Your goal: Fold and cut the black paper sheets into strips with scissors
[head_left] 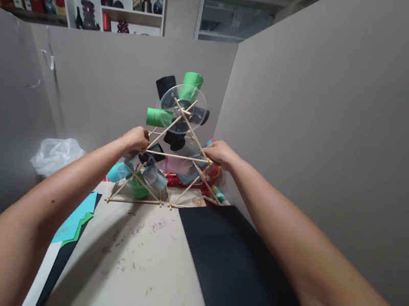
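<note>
A small wheel model stands at the far end of the table: a clear plastic disc [182, 108] ringed by green and black paper tubes [158, 117], carried on a frame of thin wooden sticks [173, 156]. My left hand [136, 138] is closed on the frame's left side. On the right side, my right hand [220, 154] pinches the end of the horizontal stick. A second clear cup with teal and green paper pieces [134, 175] sits low inside the frame.
A black sheet [240, 272] covers the table's right half; teal, green and black cut paper [75, 223] lies at the left. A white plastic bag [55, 154] sits far left. Grey partition walls close in on three sides. Shelves with ornaments are behind.
</note>
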`<action>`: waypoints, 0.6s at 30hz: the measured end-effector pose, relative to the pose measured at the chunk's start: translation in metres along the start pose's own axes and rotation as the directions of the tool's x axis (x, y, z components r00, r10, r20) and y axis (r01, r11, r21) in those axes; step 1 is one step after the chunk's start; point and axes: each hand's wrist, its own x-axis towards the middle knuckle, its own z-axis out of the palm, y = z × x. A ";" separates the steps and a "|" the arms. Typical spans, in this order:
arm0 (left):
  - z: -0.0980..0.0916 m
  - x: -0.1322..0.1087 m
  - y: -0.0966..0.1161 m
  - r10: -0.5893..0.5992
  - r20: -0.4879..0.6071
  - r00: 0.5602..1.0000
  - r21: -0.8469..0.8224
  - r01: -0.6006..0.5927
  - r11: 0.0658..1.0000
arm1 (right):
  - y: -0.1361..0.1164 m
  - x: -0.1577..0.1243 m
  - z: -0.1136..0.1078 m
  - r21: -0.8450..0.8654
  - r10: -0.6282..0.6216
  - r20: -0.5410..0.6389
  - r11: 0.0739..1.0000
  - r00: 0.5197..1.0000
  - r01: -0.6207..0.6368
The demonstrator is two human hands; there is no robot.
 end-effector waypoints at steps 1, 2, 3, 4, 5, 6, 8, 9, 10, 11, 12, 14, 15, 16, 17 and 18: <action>0.000 0.000 0.000 -0.002 0.001 1.000 0.001 0.002 1.000 | 0.000 0.002 0.000 0.001 0.000 -0.005 1.000 1.000 0.000; 0.000 0.000 0.000 -0.003 0.002 1.000 0.002 0.003 1.000 | 0.000 0.004 0.000 0.004 0.001 -0.009 1.000 1.000 -0.001; 0.000 0.000 0.000 -0.005 0.003 1.000 0.003 0.005 1.000 | 0.000 0.006 0.000 0.007 0.002 -0.013 1.000 1.000 -0.001; 0.000 0.001 0.000 -0.005 0.004 1.000 0.003 0.005 1.000 | 0.000 0.008 0.000 0.012 0.002 -0.016 1.000 1.000 -0.002; 0.001 0.002 0.000 -0.005 0.006 1.000 0.004 0.005 1.000 | 0.000 0.010 0.000 0.018 0.003 -0.020 1.000 1.000 -0.002; 0.001 0.003 0.000 -0.004 0.009 1.000 0.004 0.004 1.000 | 0.000 0.012 0.000 0.025 0.003 -0.023 1.000 1.000 -0.002; 0.001 0.005 0.000 -0.004 0.014 1.000 0.004 0.004 1.000 | 0.000 0.014 0.000 0.040 0.004 -0.030 0.999 1.000 -0.003; 0.002 0.006 0.000 -0.004 0.015 1.000 0.003 0.004 1.000 | -0.001 0.015 0.000 0.047 0.007 -0.031 0.999 0.999 -0.005; 0.002 0.007 -0.001 -0.005 0.016 1.000 0.002 0.005 1.000 | -0.001 0.015 0.001 0.053 0.010 -0.031 0.999 0.999 -0.008; 0.002 0.007 -0.002 -0.006 0.017 1.000 -0.001 0.006 1.000 | -0.001 0.016 0.001 0.059 0.013 -0.029 0.998 0.999 -0.011; 0.002 0.008 -0.002 -0.006 0.018 1.000 -0.003 0.006 1.000 | -0.002 0.016 0.001 0.065 0.017 -0.027 0.998 0.999 -0.015; 0.003 0.010 -0.004 -0.005 0.022 1.000 -0.008 0.005 1.000 | -0.004 0.016 0.001 0.076 0.021 -0.023 0.997 1.000 -0.019; 0.003 0.011 -0.005 -0.004 0.023 1.000 -0.009 0.005 1.000 | -0.005 0.016 0.001 0.083 0.023 -0.024 0.996 0.999 -0.021; 0.003 0.012 -0.006 -0.004 0.023 1.000 -0.011 0.004 1.000 | -0.006 0.016 0.000 0.089 0.023 -0.024 0.996 0.999 -0.021; 0.004 0.014 -0.006 -0.004 0.022 1.000 -0.011 0.004 1.000 | -0.007 0.017 0.000 0.095 0.023 -0.024 0.995 0.999 -0.020; 0.004 0.016 -0.007 -0.004 0.020 1.000 -0.011 0.004 1.000 | -0.009 0.017 -0.001 0.100 0.023 -0.024 0.995 0.999 -0.020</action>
